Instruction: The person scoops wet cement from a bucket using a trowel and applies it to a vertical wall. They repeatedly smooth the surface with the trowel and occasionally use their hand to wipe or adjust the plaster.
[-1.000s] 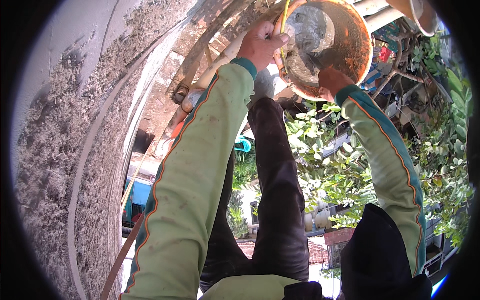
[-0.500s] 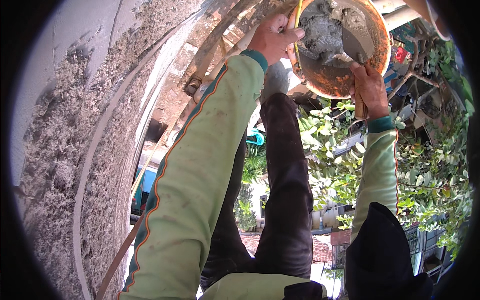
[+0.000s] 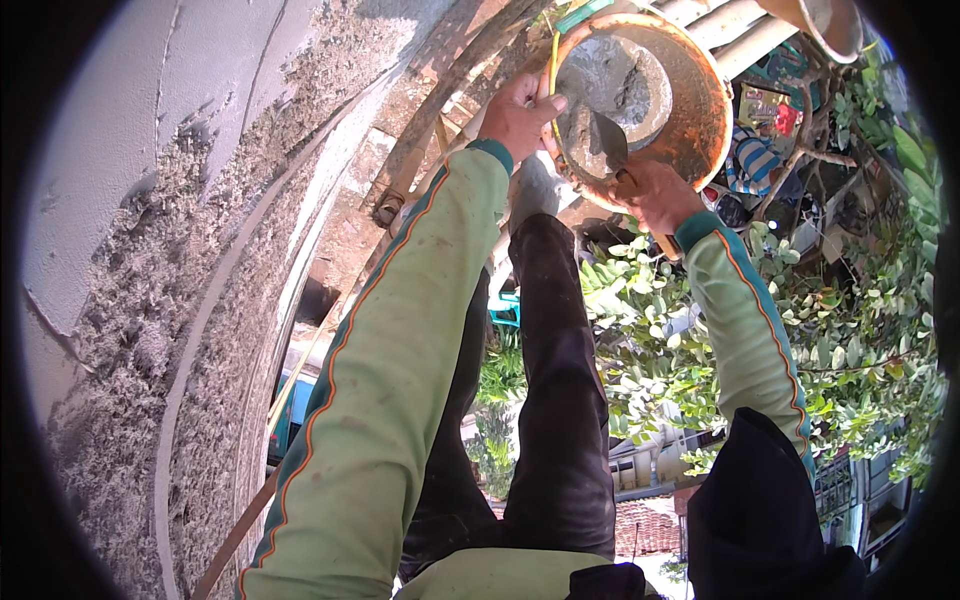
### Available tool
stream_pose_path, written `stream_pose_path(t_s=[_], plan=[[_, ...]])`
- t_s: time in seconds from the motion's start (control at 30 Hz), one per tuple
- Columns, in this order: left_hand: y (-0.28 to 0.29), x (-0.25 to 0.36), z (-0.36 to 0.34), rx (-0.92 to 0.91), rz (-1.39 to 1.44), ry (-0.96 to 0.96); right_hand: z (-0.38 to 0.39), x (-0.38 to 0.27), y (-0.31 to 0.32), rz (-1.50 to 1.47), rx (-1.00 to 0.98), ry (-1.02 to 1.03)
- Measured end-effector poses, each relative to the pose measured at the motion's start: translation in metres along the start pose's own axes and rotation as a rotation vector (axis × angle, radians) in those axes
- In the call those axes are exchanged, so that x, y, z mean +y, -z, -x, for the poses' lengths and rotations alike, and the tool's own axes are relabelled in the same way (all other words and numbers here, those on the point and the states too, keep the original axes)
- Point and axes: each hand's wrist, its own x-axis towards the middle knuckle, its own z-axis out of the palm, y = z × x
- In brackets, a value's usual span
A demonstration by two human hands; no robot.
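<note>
An orange, mortar-stained bucket (image 3: 708, 120) is at the top, its mouth facing me. My left hand (image 3: 520, 116) grips its left rim, thumb over the edge beside a thin yellow handle (image 3: 555, 65). Inside, wet grey mortar (image 3: 610, 75) lies toward the left and middle, while the orange right inner wall shows through a thin smear. Closed around the wooden handle of a trowel is my right hand (image 3: 660, 197), at the bucket's near rim. The trowel blade (image 3: 608, 140) reaches into the bucket against the mortar; its tip is hard to make out.
A rough wall (image 3: 130, 290), partly coated with smooth grey plaster (image 3: 100, 130), rises on the left. Bamboo poles (image 3: 725, 25) run behind the bucket, near a second container (image 3: 835, 25) at top right. Leafy branches (image 3: 840, 330) fill the right, with roofs far below.
The bucket and both hands have shifted left. My right hand has turned, bringing the trowel blade into view by the near-left inside, and the mortar's lumpy heap looks smaller.
</note>
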Motion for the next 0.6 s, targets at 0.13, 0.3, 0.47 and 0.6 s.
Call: stream_pose_path(t_s=[0.13,0.3,0.47,0.6], plan=[[0.0,-0.003,-0.003,-0.026,0.056,0.011,0.004,0.006,0.041,0.137,0.237,-0.241],[0.005,-0.006,-0.006,-0.049,-0.001,0.016,-0.05,0.027,0.002,0.359,0.263,-0.364],[0.004,-0.002,-0.001,-0.059,-0.009,0.034,-0.039,-0.023,-0.02,0.372,0.024,-0.275],[0.001,0.004,0.001,-0.047,-0.038,0.037,0.007,-0.031,0.039,0.382,0.036,-0.183]])
